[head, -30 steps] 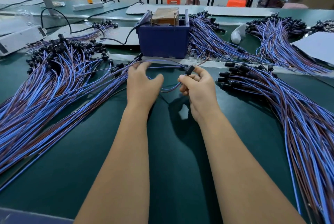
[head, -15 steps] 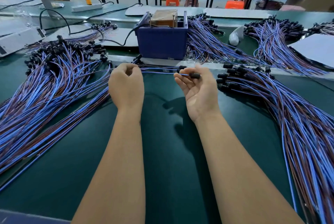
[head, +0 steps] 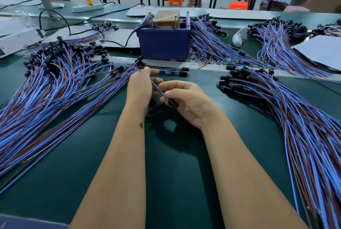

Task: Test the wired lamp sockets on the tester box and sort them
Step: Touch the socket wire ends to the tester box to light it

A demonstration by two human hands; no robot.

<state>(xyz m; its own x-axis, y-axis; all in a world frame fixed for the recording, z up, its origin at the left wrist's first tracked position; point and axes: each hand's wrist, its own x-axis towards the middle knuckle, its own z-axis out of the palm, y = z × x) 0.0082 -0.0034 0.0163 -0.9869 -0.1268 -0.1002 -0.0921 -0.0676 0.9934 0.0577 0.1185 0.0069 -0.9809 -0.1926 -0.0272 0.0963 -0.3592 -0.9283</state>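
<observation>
Head camera view: a person's right hand [head: 191, 102] pinched a small black lamp socket [head: 172, 103] between thumb and fingers, just above the dark green bench [head: 175, 173]. The socket's thin blue and brown leads [head: 156, 88] ran up and left from it into the left hand [head: 141, 88], which was curled around them near the middle of the bench. The socket was a short dark cylinder, its far end hidden by the fingers. A large heap of like sockets on blue and brown wires [head: 55, 84] fanned across the bench to the left, touching the left hand's side, and a second heap [head: 295, 118] lay well apart on the right. The blue tester box [head: 164, 45] stood beyond the hands, a black cable leading off its left side. Two loose sockets [head: 184, 71] lay between the box and the hands.
</observation>
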